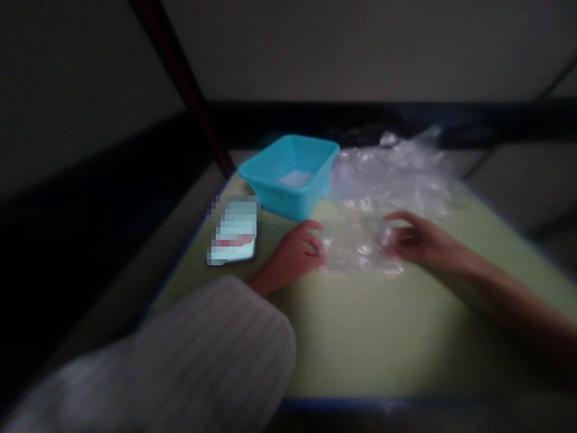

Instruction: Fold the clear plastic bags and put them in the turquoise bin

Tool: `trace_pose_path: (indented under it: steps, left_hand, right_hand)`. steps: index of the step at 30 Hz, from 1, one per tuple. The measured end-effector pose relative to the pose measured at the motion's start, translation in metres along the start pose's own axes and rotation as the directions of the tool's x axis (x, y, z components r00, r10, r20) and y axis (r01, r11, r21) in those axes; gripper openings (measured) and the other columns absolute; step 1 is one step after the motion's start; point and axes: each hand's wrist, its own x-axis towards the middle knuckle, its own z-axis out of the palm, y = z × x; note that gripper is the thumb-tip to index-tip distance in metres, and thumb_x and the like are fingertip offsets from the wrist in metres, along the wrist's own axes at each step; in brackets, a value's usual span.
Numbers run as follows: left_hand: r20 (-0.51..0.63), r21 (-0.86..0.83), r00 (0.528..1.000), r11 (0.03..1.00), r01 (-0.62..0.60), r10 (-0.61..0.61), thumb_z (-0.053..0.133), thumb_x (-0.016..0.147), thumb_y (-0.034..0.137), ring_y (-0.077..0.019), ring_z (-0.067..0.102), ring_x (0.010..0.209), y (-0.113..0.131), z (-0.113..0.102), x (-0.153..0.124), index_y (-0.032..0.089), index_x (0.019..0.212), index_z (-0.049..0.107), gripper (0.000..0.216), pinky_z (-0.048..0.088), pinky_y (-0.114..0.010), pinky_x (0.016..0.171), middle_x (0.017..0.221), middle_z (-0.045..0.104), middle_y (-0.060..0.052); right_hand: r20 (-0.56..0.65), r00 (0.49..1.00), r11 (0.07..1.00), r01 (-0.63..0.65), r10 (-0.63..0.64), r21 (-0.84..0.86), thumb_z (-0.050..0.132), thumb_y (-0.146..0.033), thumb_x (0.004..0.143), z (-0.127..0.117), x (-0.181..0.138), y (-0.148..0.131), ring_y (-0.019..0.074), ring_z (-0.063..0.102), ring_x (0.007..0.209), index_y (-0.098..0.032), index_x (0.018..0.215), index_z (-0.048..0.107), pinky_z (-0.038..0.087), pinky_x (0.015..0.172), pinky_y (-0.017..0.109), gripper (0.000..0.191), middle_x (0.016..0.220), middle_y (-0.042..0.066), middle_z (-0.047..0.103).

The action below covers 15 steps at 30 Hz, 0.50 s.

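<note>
A heap of clear plastic bags (387, 180) lies on the pale green table (369, 325), reaching from the middle to the far right. My left hand (295, 252), in a striped sleeve, rests curled at the left edge of the nearest bag, fingers pinching it. My right hand (417, 237) is on the right side of the same bag, with its fingers bent and closed on the plastic. The picture is dim and blurred.
A turquoise plastic tub (291, 174) stands at the far left of the table, something pale inside. A phone-like flat object (234, 231), pixelated, lies left of my left hand. A dark red post (180, 72) rises behind the tub. The table has a blue rim.
</note>
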Motion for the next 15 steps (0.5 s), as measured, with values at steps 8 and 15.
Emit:
trace_pose_path:
  steps: [8,15]
  left_hand:
    - [0.071,0.028,0.996,0.998,-0.061,0.059,0.064,0.060,0.002,-0.0100,0.063,0.055,0.000,0.000,-0.002,0.019,0.111,0.043,0.058,0.047,-0.018,0.051,0.072,0.060,0.006]
    - [0.072,0.133,0.992,0.984,-0.117,0.108,0.068,0.061,0.007,-0.0086,0.061,0.056,0.004,0.001,-0.009,0.022,0.124,0.037,0.072,0.046,-0.017,0.051,0.083,0.062,0.002]
  right_hand:
    - [0.097,0.995,1.000,0.009,-0.007,-0.019,0.076,-0.027,0.063,0.003,-0.001,0.001,0.0205,0.063,0.073,-0.021,0.119,0.040,0.053,0.065,0.036,0.067,0.074,-0.001,0.058]
    - [0.078,0.996,0.996,0.049,-0.043,-0.074,0.076,-0.026,0.063,0.012,-0.004,0.001,0.0185,0.062,0.071,-0.022,0.122,0.041,0.054,0.061,0.033,0.069,0.078,-0.001,0.057]
